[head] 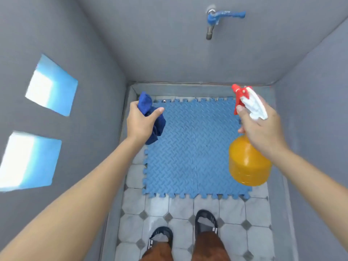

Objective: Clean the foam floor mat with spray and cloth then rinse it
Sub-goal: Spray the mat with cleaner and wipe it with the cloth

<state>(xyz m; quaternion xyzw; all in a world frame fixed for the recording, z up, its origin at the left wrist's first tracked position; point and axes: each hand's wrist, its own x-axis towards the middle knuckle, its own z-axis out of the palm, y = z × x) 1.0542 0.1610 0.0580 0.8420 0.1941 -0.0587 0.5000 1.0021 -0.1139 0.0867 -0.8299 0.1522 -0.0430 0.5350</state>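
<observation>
My left hand bunches the cloth at nine o'clock, fingers curled round it, thumb out straight. My right hand grips the sprayer by its neck at three o'clock, forefinger on the red trigger. The mat lies flat on the tiles between them, tap at twelve.

text: none legible | spray bottle in right hand: no label readable | cloth in left hand: no print | sandals below hands: white strap marks too blurred to read
</observation>
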